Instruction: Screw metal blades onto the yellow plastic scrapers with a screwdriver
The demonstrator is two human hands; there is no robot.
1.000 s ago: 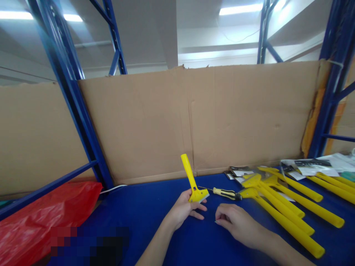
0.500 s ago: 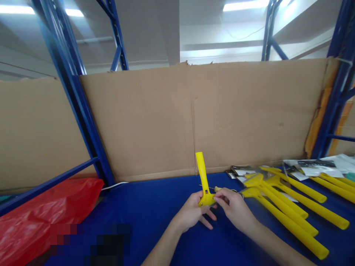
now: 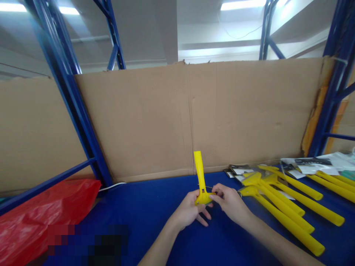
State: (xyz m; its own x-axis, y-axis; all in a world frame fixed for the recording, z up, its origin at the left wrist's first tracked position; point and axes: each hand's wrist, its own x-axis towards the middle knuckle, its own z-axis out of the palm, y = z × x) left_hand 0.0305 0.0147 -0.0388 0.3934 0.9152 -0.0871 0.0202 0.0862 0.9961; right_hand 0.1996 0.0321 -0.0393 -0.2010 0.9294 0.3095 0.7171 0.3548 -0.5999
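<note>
A yellow scraper stands with its hollow handle pointing up and its wide head low, above the blue table surface. My left hand grips the head from the left, thumb on its face, with the other fingers stretched out beneath. At the head's right corner, the thumb and forefinger of my right hand are pinched together. Whether a small part sits between those fingertips is hidden. Behind my right hand lies a thin metal shaft, its other end covered by the hand.
Several yellow long-handled scrapers lie on the right, beside printed packets. A red plastic bag fills the left side. A cardboard sheet walls off the back between blue rack posts. A white cord lies at the back left.
The whole view has shifted slightly. My right hand has turned a little at the scraper's corner and now covers the light-coloured handle behind it. My left hand keeps its grip.
</note>
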